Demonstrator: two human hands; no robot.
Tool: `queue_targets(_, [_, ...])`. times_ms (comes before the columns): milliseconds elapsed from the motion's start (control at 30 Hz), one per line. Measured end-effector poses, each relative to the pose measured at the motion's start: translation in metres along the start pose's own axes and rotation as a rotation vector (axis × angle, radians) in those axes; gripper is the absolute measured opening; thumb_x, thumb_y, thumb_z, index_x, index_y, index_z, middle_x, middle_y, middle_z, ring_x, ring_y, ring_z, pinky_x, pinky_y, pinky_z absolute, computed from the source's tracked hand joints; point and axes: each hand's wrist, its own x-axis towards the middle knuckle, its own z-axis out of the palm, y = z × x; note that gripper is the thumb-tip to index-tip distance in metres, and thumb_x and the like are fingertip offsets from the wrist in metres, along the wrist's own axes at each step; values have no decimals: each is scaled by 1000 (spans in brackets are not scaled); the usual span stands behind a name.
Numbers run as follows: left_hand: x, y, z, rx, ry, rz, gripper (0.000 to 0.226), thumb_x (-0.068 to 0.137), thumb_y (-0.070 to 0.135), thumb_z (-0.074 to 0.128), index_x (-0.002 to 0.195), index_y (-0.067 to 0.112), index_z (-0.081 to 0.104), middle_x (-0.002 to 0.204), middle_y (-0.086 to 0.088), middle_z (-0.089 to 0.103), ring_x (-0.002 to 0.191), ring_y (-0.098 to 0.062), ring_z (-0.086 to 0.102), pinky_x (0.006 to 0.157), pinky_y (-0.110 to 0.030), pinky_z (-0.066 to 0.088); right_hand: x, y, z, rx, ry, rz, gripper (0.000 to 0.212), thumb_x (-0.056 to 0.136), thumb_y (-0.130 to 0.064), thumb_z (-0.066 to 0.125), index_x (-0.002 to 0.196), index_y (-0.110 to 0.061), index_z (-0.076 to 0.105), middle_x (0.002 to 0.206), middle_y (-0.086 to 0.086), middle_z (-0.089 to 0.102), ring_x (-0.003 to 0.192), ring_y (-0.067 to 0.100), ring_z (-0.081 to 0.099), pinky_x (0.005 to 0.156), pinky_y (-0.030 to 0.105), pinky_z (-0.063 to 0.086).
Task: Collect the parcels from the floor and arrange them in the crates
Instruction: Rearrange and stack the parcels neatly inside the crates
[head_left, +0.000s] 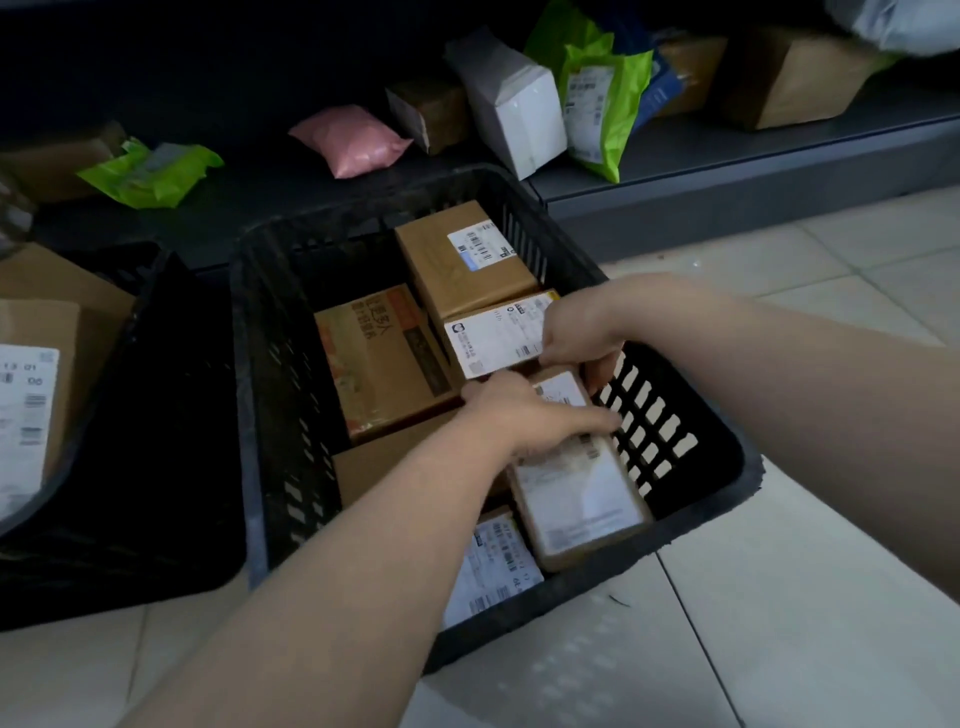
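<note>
A black slatted crate (691, 467) stands on the tiled floor and holds several cardboard parcels. Both my hands reach into its right side. My left hand (530, 415) lies flat on a small brown parcel with a white label (576, 499), which leans against the crate's right wall. My right hand (582, 338) grips the far end of that same parcel, fingers curled over its edge, next to a white-labelled box (493, 338). A brown box with orange print (379, 358) and a plain brown box (457, 254) sit further in. Another labelled parcel (493, 566) lies under my left forearm.
A second black crate (156, 415) stands to the left with a large labelled box (31, 395) in it. A low dark shelf (727, 156) behind carries a pink bag (348, 140), green bags (150, 171), a white box (514, 109) and brown boxes. Pale floor tiles (805, 597) lie on the right.
</note>
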Motion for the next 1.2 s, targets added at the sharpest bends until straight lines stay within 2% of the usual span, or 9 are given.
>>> queue_targets(167, [10,-1,27,-406,224,1,88,52,57,87,120,13,53,110,-5,66,92,-22,67,81,-39,59,7,5,7,-465,189,-14,34,98,-39,48,78,-12,49,83,4,57,79,22,55,69,31,46])
queue_targets(267, [8,-10,17,-518,-47,-51,54,65,47,87,103,16,64,100,-5,73,84,-22,71,71,-40,62,-2,-2,-3,-645,419,104,38,82,-53,67,85,-18,53,71,-2,47,70,19,52,49,28,36])
queue_targets(500, [-9,-5,23,-437,-242,-122,56,89,62,53,118,14,60,104,-9,68,78,-29,71,56,-37,61,6,10,-6,-83,435,-98,25,74,-49,75,70,-25,69,55,-11,67,59,6,66,55,22,45])
queue_targets(567, [-5,-8,1,-169,-62,-28,50,93,62,45,100,14,61,88,-9,69,70,-29,71,59,-35,60,16,18,1,-77,734,-118,20,77,-47,69,69,-29,64,73,-13,65,77,13,62,62,26,41])
queue_targets(633, [0,-23,-34,289,492,153,39,96,49,45,87,15,62,78,-5,66,69,-26,63,59,-31,51,22,26,8,-82,1010,-138,6,83,-35,63,86,-31,66,92,-6,61,97,22,56,69,30,39])
queue_targets(733, [-7,-59,-75,578,909,210,22,91,22,52,107,8,60,100,-11,61,95,-31,54,68,-39,48,31,26,23,-347,915,-100,39,84,-23,59,123,-28,58,136,6,46,129,31,34,99,45,32])
queue_targets(833, [-13,-92,-83,903,742,-95,61,87,23,56,141,2,36,152,-24,25,140,-43,20,110,-58,28,40,18,29,-432,782,32,53,84,-22,56,136,-29,45,159,7,13,146,39,0,111,64,10])
queue_targets(900, [-12,-95,-84,896,722,-203,72,89,22,55,150,4,20,159,-26,-2,145,-49,-2,112,-66,12,41,15,29,-445,760,90,56,85,-21,55,139,-26,41,159,7,10,146,42,-2,110,62,20])
queue_targets(1200, [-9,-72,-94,362,726,-92,47,88,16,53,134,8,45,148,-28,29,124,-47,40,94,-50,45,30,29,34,-283,813,128,46,92,-39,35,133,-27,52,156,7,27,145,38,8,110,53,20])
